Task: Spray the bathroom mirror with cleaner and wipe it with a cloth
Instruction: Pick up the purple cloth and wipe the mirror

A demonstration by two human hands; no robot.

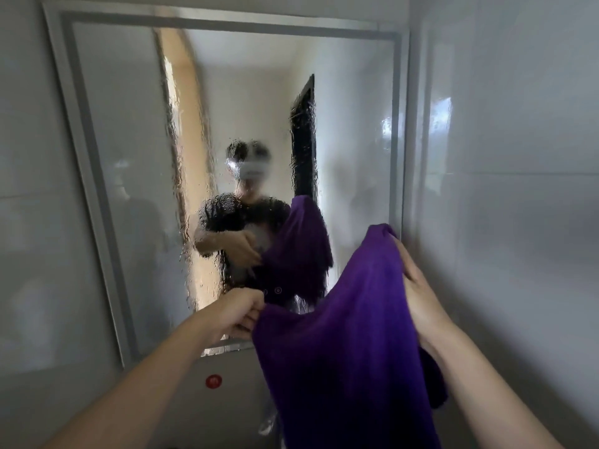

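— Where's the cloth?
— The purple cloth (340,335) hangs spread before the lower right corner of the mirror (129,157), whose glass is streaked with wet drops.
— Held how?
— Both hands: the left hand (238,314) pinches its left edge, and the right hand (421,296) grips its top.

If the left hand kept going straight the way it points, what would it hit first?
Probably the wet mirror, near its bottom edge; the left hand pinches the cloth, and depth is unclear.

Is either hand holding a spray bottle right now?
No, the left hand and the right hand both hold the purple cloth, and no bottle shows.
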